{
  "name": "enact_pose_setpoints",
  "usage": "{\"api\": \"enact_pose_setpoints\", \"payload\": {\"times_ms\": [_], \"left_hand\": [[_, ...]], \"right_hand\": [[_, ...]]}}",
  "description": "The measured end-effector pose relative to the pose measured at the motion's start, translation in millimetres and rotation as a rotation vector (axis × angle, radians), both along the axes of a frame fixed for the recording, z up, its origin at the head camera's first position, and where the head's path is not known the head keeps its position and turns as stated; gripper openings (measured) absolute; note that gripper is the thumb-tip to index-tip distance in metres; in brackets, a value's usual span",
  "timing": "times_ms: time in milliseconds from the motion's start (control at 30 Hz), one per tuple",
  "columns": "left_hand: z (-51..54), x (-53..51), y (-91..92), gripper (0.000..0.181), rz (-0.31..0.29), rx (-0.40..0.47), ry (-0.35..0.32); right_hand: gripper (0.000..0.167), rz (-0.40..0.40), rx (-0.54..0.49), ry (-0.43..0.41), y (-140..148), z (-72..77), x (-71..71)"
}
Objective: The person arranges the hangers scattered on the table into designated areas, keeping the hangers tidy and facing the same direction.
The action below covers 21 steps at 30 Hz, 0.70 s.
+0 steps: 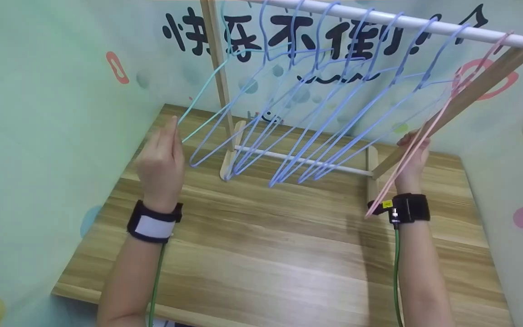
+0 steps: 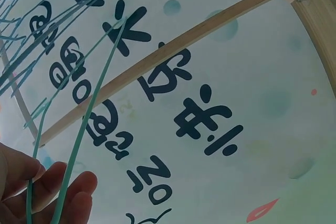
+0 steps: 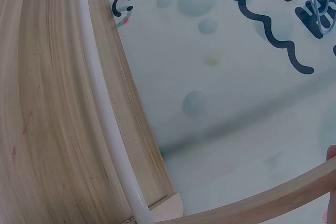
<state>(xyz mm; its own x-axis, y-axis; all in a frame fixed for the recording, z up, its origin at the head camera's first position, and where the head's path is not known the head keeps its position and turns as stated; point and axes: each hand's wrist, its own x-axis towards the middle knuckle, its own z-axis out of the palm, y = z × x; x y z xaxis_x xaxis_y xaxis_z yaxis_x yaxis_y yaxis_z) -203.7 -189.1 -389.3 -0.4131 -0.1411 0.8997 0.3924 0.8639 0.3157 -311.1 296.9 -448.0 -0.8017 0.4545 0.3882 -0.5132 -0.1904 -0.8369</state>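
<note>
My left hand [image 1: 160, 154] holds the lower left corner of a teal clothes hanger [image 1: 203, 93], which hangs from the rack's far left. Its wires [image 2: 86, 121] cross the fingers [image 2: 55, 190] in the left wrist view. At the other side, my right hand [image 1: 412, 159] grips the right wooden post [image 1: 481, 86] of the drying rack, low down and partly behind a pink hanger [image 1: 440, 111]. Just a fingertip [image 3: 331, 153] shows beside that post in the right wrist view. Several blue hangers [image 1: 396, 79] hang between the two end ones.
The hooks sit over a white top rail [image 1: 388, 17], and a white lower bar [image 1: 307, 161] joins the wooden feet. The rack stands at the back of a wood-grain table [image 1: 261, 254]. Patterned walls [image 1: 52, 136] enclose the table at the back and both sides.
</note>
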Motion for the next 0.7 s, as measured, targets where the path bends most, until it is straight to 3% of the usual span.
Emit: {"api": "enact_pose_setpoints", "payload": {"times_ms": [333,700], "left_hand": [[-15.9,3.5,-5.2,0.027,-0.057,-0.008,-0.022],[-31.1,8.1,-14.2,0.026,-0.070,0.018,-0.007]], "right_hand": [[0.042,0.001,0.007,-0.004,-1,-1.6,-0.7],[0.042,0.021,0.042,-0.045,3,-0.8,1.3]]}}
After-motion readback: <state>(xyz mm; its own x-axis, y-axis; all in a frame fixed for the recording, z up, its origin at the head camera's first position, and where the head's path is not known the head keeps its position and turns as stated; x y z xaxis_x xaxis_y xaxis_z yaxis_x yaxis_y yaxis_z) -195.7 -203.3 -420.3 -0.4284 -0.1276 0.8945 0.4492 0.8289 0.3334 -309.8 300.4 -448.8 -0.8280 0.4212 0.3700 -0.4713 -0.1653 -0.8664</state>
